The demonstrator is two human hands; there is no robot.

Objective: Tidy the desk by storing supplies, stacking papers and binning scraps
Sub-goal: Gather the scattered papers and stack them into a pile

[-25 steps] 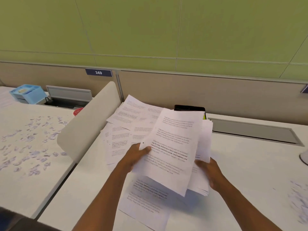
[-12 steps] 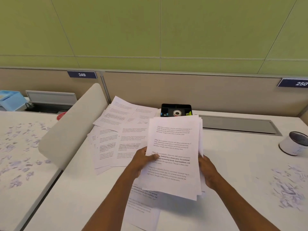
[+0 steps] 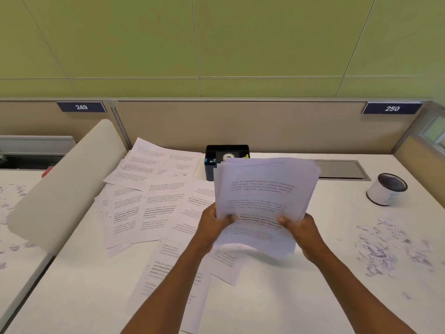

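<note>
A bundle of printed sheets (image 3: 262,196) is held upright above the white desk (image 3: 289,297). My left hand (image 3: 214,225) grips its left lower edge and my right hand (image 3: 301,227) grips its right lower edge. Several loose printed pages (image 3: 149,201) lie spread over the desk to the left, and more pages (image 3: 173,273) lie under my left forearm. A black organiser box (image 3: 212,162) with a tape roll inside stands behind the bundle, partly hidden by it. Paper scraps (image 3: 385,247) are scattered at the right.
A small white bin with a dark inside (image 3: 385,189) stands at the right rear. A curved white divider (image 3: 62,186) separates this desk from the left desk, which carries more scraps (image 3: 9,198). A grey cable hatch (image 3: 342,169) sits by the back partition.
Both hands have lifted the bundle and shifted it to the right, squaring the sheets together. The view has swung right, so the white bin and scraps show more fully.
</note>
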